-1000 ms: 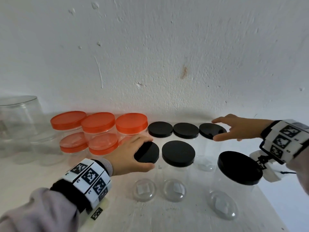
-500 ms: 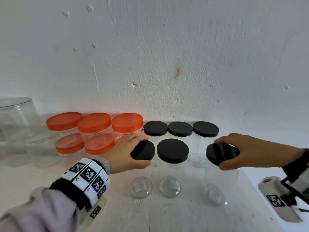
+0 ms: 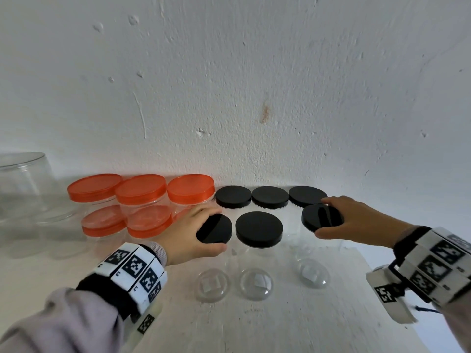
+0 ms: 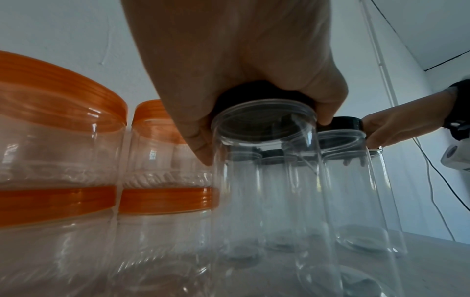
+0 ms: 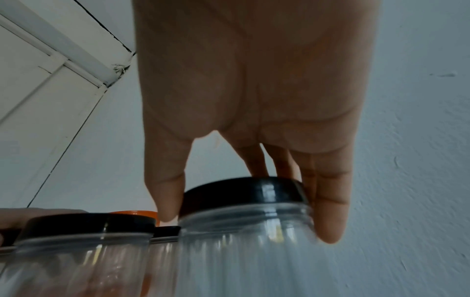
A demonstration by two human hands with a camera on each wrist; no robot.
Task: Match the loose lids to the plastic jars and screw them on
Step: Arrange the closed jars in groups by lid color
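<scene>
At the far left of the worktop (image 3: 293, 332) stand large clear containers (image 3: 23, 184), then the orange-lidded jars (image 3: 139, 200), stacked two high against the wall, probably to keep finished ones clear of the work. Next, the left hand (image 3: 188, 235) curls around a black lid (image 3: 214, 229), which is tilted over the mouth of the left front jar (image 4: 269, 180); the wrist view shows it raised off the rim on one side, so it does not look threaded yet. The capped middle jar (image 3: 258, 229) stands just beside it, with three more black-lidded jars (image 3: 270, 196) in the back row. On the right, the right hand (image 3: 356, 222) grips another black lid (image 3: 322, 217) by its edge, fingers spread around it for turning. It sits on the right front jar (image 5: 254, 251), though blur hides how far it is screwed down.
</scene>
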